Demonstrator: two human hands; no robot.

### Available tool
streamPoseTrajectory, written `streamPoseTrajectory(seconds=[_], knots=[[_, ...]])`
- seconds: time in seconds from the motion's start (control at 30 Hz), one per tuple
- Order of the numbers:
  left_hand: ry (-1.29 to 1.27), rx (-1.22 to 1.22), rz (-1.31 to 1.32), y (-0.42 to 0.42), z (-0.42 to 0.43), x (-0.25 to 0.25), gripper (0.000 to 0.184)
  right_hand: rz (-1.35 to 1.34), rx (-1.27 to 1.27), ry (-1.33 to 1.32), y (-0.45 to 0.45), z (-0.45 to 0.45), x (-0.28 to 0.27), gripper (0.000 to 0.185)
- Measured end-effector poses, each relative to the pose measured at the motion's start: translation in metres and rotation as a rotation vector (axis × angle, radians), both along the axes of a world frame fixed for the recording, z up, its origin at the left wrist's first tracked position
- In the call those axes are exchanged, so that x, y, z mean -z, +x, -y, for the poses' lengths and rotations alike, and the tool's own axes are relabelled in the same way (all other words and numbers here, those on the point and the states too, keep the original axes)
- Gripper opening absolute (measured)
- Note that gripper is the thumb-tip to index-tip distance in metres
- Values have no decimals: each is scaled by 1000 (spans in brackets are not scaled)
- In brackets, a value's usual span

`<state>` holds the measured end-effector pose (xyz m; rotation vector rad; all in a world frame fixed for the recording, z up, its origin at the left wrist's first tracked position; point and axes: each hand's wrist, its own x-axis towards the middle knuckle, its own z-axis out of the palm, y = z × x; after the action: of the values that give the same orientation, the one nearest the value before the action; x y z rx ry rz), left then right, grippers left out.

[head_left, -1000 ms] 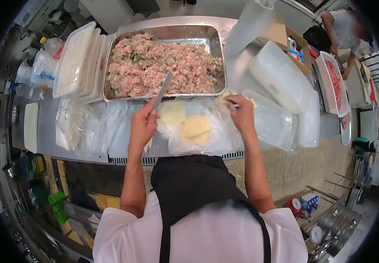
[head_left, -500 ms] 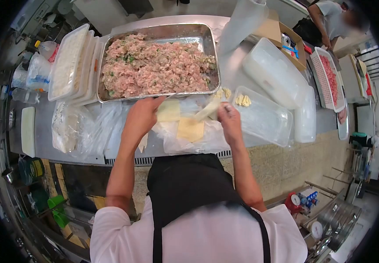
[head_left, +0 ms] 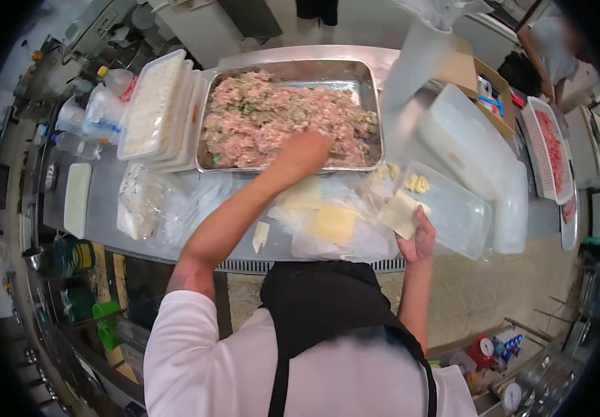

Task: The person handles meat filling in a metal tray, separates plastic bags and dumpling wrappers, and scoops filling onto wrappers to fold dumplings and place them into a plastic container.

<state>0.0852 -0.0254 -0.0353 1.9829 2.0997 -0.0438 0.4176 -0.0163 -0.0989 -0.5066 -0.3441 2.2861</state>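
My left hand (head_left: 305,153) reaches over the near edge of a metal tray (head_left: 381,128) into pink minced meat (head_left: 258,118) flecked with green. Its fingers look closed around something thin, mostly hidden by the hand. In my right hand (head_left: 421,240) a square dough wrapper (head_left: 401,214) lies across the fingers, above the left edge of a clear plastic tub (head_left: 456,208). Folded dumplings (head_left: 417,183) sit in that tub. Between my arms, more square wrappers (head_left: 334,224) rest on white plastic sheeting (head_left: 293,236).
Lidded containers (head_left: 150,104) lean left of the tray, beside plastic bags (head_left: 140,201). On the right are translucent tubs (head_left: 466,139), a cardboard box (head_left: 498,87) and a pink basket of meat (head_left: 550,146). A torn wrapper scrap (head_left: 260,236) lies near the front edge. Another person (head_left: 553,48) stands at far right.
My left hand has moved from the tray's near edge into the meat. My right hand has drawn a wrapper rightwards from the pile and turned palm up. The view has shifted.
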Motion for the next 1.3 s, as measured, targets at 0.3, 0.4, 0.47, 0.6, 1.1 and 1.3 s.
streamPoseTrajectory(seconds=[0.3,0.4,0.47,0.6,1.1,1.3], knots=[[-168,188,669,-37,-4,-11,31,178,22,232,-29,-20,-15,55],[-145,-14,870,-23,20,-29,34,98,49,111,-46,-33,-2,53],[-184,-200,1127,-11,35,-26,40,38,67,-21,-61,-37,-1,51],[442,121,574,31,54,36,38,-72,76,-148,-87,-42,-9,47],[223,-39,320,17,66,-40,38,136,413,-75,-61,-50,1,45],[224,40,55,6,27,-8,25,120,392,-77,-61,-47,-3,44]])
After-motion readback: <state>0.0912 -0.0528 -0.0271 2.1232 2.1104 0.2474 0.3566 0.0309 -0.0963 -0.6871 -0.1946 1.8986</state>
